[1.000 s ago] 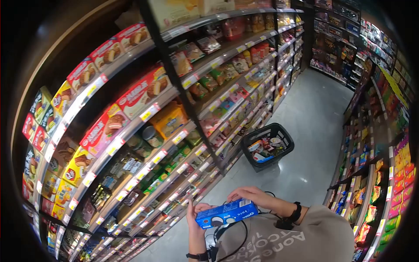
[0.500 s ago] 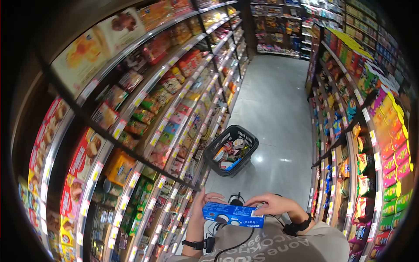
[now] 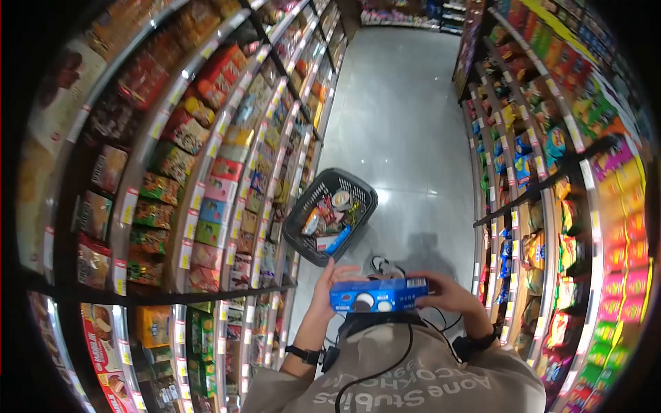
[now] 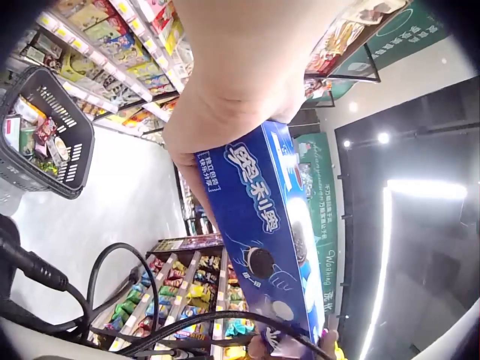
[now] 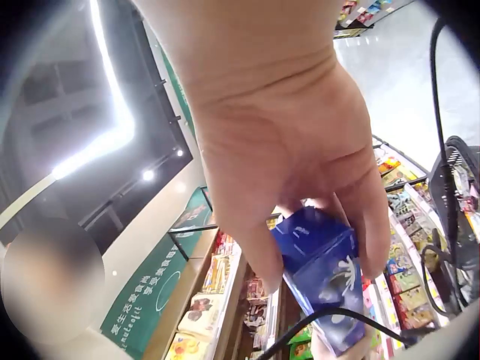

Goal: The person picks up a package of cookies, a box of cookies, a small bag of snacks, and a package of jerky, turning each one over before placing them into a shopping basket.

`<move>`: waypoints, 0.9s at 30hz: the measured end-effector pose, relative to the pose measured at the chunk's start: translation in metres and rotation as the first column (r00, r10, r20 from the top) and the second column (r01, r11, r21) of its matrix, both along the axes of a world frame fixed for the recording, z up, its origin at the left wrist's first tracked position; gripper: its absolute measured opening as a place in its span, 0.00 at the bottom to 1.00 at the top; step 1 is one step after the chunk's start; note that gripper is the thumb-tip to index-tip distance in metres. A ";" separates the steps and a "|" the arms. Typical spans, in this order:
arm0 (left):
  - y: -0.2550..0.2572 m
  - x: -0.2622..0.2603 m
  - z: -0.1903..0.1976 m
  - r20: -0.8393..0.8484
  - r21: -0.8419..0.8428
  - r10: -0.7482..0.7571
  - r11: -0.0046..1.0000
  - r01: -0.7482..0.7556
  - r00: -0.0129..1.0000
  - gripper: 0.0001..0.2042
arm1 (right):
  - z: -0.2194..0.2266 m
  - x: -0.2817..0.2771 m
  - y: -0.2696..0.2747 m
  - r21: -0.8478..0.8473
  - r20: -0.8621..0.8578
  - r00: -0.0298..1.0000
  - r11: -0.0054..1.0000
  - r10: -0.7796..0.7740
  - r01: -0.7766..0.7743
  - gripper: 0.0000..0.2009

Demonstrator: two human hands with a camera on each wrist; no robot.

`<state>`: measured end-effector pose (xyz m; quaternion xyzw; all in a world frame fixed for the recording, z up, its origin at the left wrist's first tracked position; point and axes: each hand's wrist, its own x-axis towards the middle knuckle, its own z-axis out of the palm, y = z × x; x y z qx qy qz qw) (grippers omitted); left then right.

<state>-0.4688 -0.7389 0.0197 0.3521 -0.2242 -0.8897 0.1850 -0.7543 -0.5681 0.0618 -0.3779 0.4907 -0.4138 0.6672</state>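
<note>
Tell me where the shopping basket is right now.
In the head view, the shopping basket stands on the floor left of centre, beside the left-hand shelves. In that picture it appears just above the person's left hand.

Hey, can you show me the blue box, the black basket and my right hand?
Blue box [image 3: 379, 297]: head view, on its long printed side.
Black basket [image 3: 305, 212]: head view, on its bare inner wall.
Right hand [image 5: 300, 169]: right wrist view, on the middle of the hand.

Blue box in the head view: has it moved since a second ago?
Yes. Against the black basket, the blue box has shifted rightward, from below-left to below-right; camera turning may explain part.
</note>
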 end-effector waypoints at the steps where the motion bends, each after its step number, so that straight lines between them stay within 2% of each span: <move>1: -0.020 -0.010 -0.014 0.035 0.020 0.031 0.999 -0.032 0.999 0.33 | -0.009 -0.011 -0.027 0.006 -0.026 1.000 1.000 0.016 -0.016 0.31; 2: -0.027 -0.014 -0.024 0.085 0.064 0.054 0.996 -0.059 0.995 0.33 | -0.014 -0.017 -0.044 0.037 -0.039 0.999 0.999 0.029 -0.028 0.31; 3: -0.043 -0.023 -0.026 -0.028 0.050 -0.005 0.999 0.006 1.000 0.31 | -0.014 -0.034 -0.066 0.052 -0.080 0.996 0.998 0.051 -0.046 0.31; 5: -0.088 -0.056 -0.036 0.100 -0.145 0.025 0.989 -0.010 0.995 0.29 | -0.035 -0.073 -0.127 0.164 -0.056 0.998 0.986 -0.004 0.013 0.29; 6: -0.081 -0.051 -0.037 0.205 -0.185 0.048 0.983 -0.009 0.978 0.28 | -0.041 -0.073 -0.129 0.272 -0.013 1.000 0.962 -0.025 0.028 0.28; 7: -0.084 -0.047 -0.033 0.255 -0.203 -0.018 0.977 0.072 0.967 0.27 | -0.020 -0.073 -0.157 0.275 0.022 0.996 0.959 -0.084 0.075 0.26; 8: -0.114 -0.055 -0.032 0.283 -0.274 -0.069 0.950 0.150 0.957 0.26 | -0.024 -0.081 -0.177 0.297 0.017 0.998 0.953 -0.067 0.059 0.26; 10: -0.137 -0.066 -0.051 0.428 -0.240 0.088 0.971 0.019 0.900 0.23 | -0.039 -0.105 -0.210 0.334 0.005 0.999 0.942 -0.038 0.034 0.25; 11: -0.138 -0.065 -0.060 0.466 -0.252 0.129 0.968 -0.008 0.875 0.23 | -0.046 -0.115 -0.226 0.328 -0.067 0.997 0.944 -0.027 0.047 0.24; 12: -0.152 -0.066 -0.062 0.503 -0.278 0.162 0.960 -0.019 0.849 0.23 | -0.056 -0.125 -0.241 0.358 -0.061 0.997 0.931 -0.048 0.067 0.23; 13: -0.167 -0.067 -0.064 0.533 -0.313 0.192 0.950 -0.019 0.824 0.22 | -0.070 -0.134 -0.252 0.399 -0.066 0.990 0.906 -0.125 0.141 0.23; 14: -0.178 -0.063 -0.065 0.533 -0.419 0.204 0.907 0.046 0.821 0.22 | -0.087 -0.142 -0.260 0.439 -0.075 0.976 0.873 -0.202 0.215 0.22; 16: -0.192 -0.045 -0.063 0.519 -0.603 0.237 0.782 0.155 0.821 0.21 | -0.120 -0.155 -0.270 0.508 -0.039 0.944 0.807 -0.328 0.301 0.22; 17: -0.195 -0.038 -0.056 0.486 -0.600 0.271 0.794 0.092 0.831 0.20 | -0.134 -0.161 -0.279 0.540 -0.029 0.925 0.773 -0.378 0.333 0.23; 20: -0.195 -0.020 -0.039 0.501 -0.522 0.366 0.851 -0.064 0.784 0.20 | -0.166 -0.170 -0.310 0.551 -0.173 0.946 0.769 -0.274 0.324 0.23; 22: -0.185 -0.010 -0.038 0.503 -0.522 0.427 0.843 -0.130 0.751 0.20 | -0.201 -0.179 -0.334 0.594 -0.163 0.955 0.748 -0.249 0.296 0.26; 25: -0.148 0.002 -0.049 0.524 -0.488 0.515 0.834 -0.256 0.679 0.21 | -0.230 -0.175 -0.367 0.656 -0.150 0.976 0.723 -0.159 0.218 0.26; 27: -0.115 0.006 -0.052 0.592 -0.434 0.539 0.840 -0.326 0.600 0.21 | -0.238 -0.163 -0.393 0.655 -0.208 0.978 0.739 -0.023 0.156 0.27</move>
